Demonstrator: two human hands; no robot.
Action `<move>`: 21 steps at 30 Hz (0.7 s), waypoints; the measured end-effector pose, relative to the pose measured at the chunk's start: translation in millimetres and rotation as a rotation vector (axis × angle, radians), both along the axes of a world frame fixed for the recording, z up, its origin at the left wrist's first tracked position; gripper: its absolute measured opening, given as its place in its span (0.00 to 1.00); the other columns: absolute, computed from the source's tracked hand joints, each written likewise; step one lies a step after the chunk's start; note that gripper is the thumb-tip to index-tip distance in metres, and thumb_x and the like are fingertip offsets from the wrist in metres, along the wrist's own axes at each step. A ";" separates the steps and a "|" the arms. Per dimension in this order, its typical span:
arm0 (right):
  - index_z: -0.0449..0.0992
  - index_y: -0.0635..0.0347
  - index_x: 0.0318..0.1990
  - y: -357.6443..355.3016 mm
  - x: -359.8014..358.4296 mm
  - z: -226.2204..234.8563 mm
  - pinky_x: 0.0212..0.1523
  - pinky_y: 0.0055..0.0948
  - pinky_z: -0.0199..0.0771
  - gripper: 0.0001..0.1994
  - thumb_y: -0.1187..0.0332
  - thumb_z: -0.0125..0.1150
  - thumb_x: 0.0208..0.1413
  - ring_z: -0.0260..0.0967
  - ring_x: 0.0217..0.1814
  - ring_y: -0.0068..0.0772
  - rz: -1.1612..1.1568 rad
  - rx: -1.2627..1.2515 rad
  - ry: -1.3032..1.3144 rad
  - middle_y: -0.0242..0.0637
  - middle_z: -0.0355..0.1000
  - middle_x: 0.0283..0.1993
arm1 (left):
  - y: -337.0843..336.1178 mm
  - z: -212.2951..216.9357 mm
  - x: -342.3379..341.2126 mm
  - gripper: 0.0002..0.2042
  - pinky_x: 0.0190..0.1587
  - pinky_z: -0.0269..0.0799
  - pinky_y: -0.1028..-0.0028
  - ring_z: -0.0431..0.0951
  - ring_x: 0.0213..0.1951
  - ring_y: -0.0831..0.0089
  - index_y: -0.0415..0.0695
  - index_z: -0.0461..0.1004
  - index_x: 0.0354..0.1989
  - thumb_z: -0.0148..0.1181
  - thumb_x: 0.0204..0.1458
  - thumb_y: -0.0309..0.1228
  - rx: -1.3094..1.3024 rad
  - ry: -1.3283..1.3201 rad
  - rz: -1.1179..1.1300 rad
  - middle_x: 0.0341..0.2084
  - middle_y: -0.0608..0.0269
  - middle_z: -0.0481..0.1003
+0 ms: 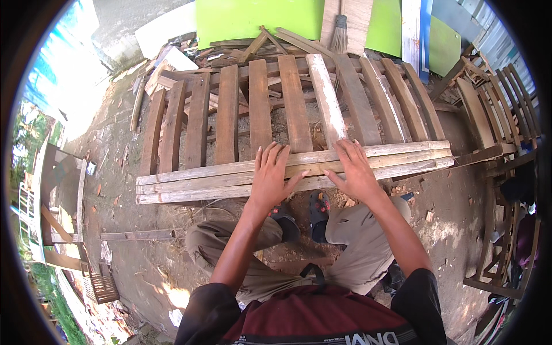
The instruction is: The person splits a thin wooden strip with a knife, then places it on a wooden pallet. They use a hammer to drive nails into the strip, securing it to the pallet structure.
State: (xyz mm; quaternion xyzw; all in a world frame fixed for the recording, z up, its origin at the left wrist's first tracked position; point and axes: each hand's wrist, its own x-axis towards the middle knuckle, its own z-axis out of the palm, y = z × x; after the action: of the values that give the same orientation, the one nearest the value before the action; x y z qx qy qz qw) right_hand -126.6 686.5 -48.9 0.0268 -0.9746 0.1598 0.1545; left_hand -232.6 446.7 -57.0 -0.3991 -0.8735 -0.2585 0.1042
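The left hand (pixel 270 175) and right hand (pixel 353 173) lie spread, clasping nothing, on strips (pixel 201 179) likely light, stiff and splintery, best held at their 9 and 3 o'clock ends.

outdoor work yard: scrap-wood pile (pixel 253 47), littered ground (pixel 138 253)

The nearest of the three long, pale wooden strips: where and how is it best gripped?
Likely toward both ends, from the near side. This long, narrow, pale wooden strip has its near edge exposed, while its far edge lies alongside the middle pale wooden strip.
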 end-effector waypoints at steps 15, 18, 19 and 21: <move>0.63 0.68 0.68 -20.2 -0.7 4.9 0.72 0.51 0.56 0.49 0.53 0.79 0.40 0.55 0.72 0.58 0.029 0.121 -0.134 0.53 0.58 0.69 | -35.0 -3.2 4.8 0.56 0.75 0.48 0.55 0.59 0.71 0.49 0.26 0.60 0.66 0.66 0.42 0.67 -0.177 0.000 -0.003 0.65 0.39 0.63; 0.58 0.66 0.71 -19.2 -4.7 -1.4 0.74 0.51 0.52 0.59 0.48 0.82 0.30 0.51 0.74 0.58 0.091 0.173 -0.188 0.53 0.54 0.71 | -32.4 -4.1 4.7 0.57 0.75 0.48 0.54 0.61 0.68 0.50 0.27 0.59 0.67 0.65 0.41 0.68 -0.253 -0.026 -0.006 0.61 0.42 0.65; 0.59 0.66 0.70 -22.9 -6.4 1.2 0.73 0.55 0.53 0.58 0.46 0.82 0.32 0.54 0.72 0.59 0.096 0.158 -0.174 0.52 0.58 0.68 | -33.0 -9.2 4.3 0.57 0.75 0.49 0.54 0.62 0.67 0.50 0.27 0.59 0.67 0.66 0.40 0.67 -0.257 -0.021 -0.004 0.60 0.42 0.65; 0.58 0.65 0.71 -22.0 -8.5 -5.0 0.72 0.54 0.54 0.58 0.51 0.83 0.31 0.55 0.71 0.59 0.080 0.165 -0.181 0.52 0.58 0.68 | -31.7 -18.4 2.9 0.55 0.74 0.51 0.54 0.64 0.66 0.51 0.27 0.59 0.66 0.68 0.40 0.64 -0.252 0.053 0.021 0.59 0.43 0.66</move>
State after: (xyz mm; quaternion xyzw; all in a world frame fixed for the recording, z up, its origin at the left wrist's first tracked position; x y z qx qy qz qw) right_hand -135.1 664.4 -53.9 0.0635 -0.9926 0.0871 0.0568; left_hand -229.6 415.0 -75.4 -0.4065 -0.9001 -0.1350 0.0791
